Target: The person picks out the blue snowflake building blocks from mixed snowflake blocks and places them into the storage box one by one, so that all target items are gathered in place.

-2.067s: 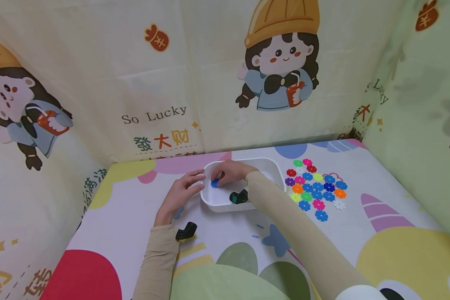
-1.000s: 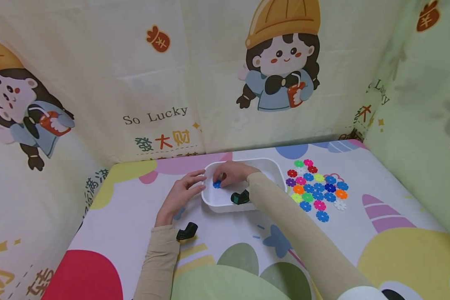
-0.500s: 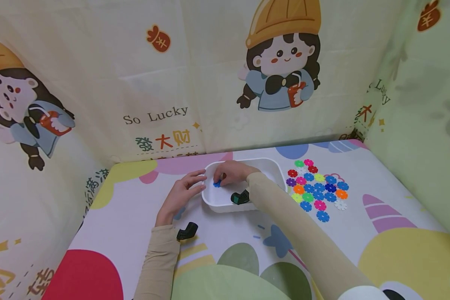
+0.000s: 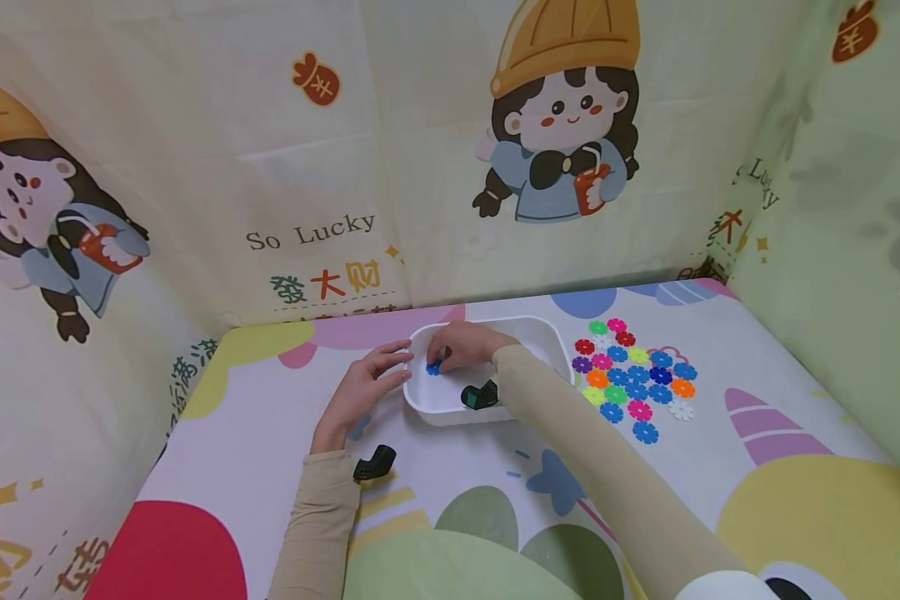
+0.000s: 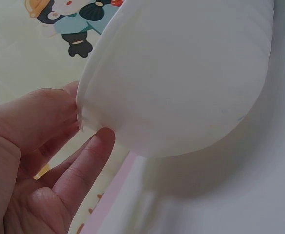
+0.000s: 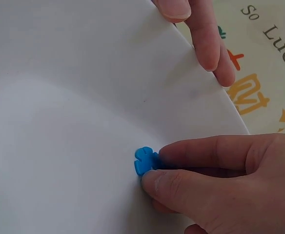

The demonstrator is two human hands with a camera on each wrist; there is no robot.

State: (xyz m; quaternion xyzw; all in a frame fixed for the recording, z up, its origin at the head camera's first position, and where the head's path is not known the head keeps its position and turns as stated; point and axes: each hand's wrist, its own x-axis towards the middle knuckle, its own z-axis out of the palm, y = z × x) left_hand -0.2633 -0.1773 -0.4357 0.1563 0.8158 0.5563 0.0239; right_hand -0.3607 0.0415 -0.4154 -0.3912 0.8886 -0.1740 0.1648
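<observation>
A white plastic tray (image 4: 450, 412) stands on the table. My right hand (image 4: 465, 343) reaches into its left end and pinches a blue flower-shaped plastic disc (image 6: 144, 161) between thumb and fingers. In the right wrist view the disc is tilted on edge close to the tray's inner wall, partly covered by the fingertips. From outside, my left hand (image 4: 356, 387) touches the tray's left rim with nearly straight, spread fingers. The left wrist view has a fingertip (image 5: 103, 139) at the outer wall, while other fingers are hidden behind the rim.
Right of the tray lies a loose spread of flower-shaped discs (image 4: 636, 373) in blue, pink, orange, green, red, purple and white. A patterned cloth (image 4: 450, 475) covers the table. Printed curtains (image 4: 435, 167) rise behind and at both sides. Black wrist devices (image 4: 375, 462) sit by both sleeves.
Compared with about two seconds ago, the blue disc and right fingers have shifted very slightly within the tray's left end. Over the last second both hands stay nearly still.
</observation>
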